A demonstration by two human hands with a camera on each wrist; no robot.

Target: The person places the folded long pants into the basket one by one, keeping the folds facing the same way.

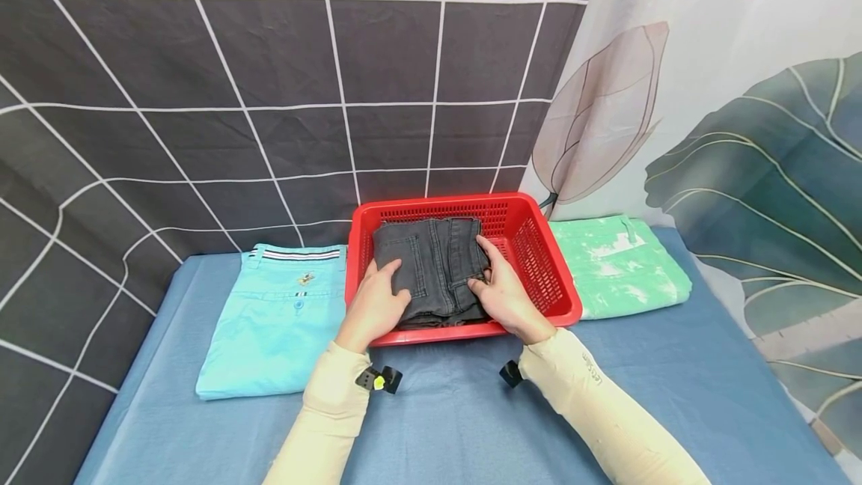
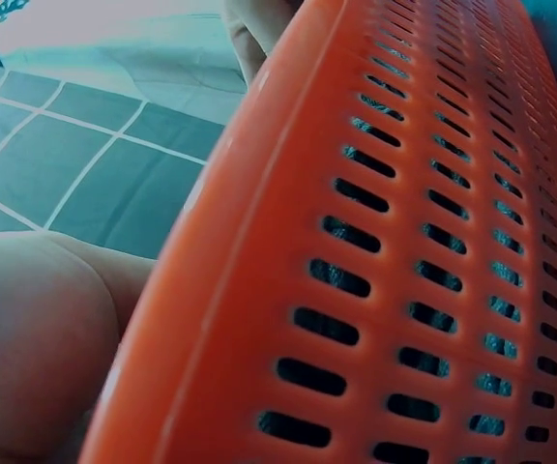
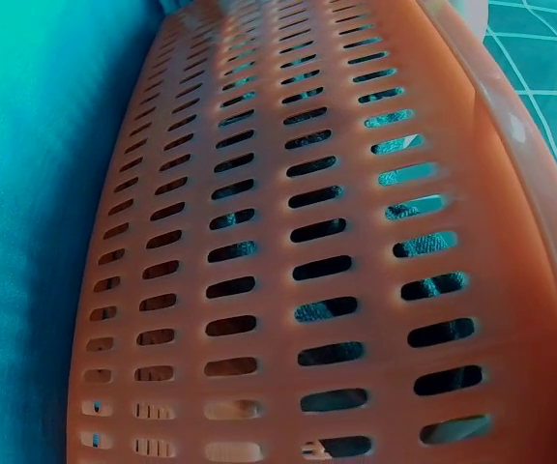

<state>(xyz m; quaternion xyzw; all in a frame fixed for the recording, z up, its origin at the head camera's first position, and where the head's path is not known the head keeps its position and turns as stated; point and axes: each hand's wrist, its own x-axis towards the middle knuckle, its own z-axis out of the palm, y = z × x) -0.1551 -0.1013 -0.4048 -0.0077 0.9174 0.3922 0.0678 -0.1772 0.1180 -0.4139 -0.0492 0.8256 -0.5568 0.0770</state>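
Observation:
A folded pair of dark grey jeans (image 1: 434, 264) lies in the red plastic basket (image 1: 431, 333), toward its left side, pocket and waistband facing up. At the jeans' left edge, my left hand (image 1: 373, 305) grips with its thumb on top; the other fingers are partly hidden. My right hand (image 1: 505, 296) holds the right edge by the waistband, thumb over the cloth. Both wrists pass over the basket's front rim. The left wrist view is filled by the slotted basket wall (image 2: 259, 242), with part of the left hand (image 2: 37, 338) beside it. Dark cloth shows through the slots in the right wrist view.
Left of the basket lies a folded light blue garment (image 1: 276, 328) with a striped waistband. A folded green and white garment (image 1: 619, 268) lies to the right. Everything rests on a blue cloth surface (image 1: 458, 410). Behind hang a dark grid-patterned cloth (image 1: 384, 58) and a leaf-print curtain (image 1: 727, 21).

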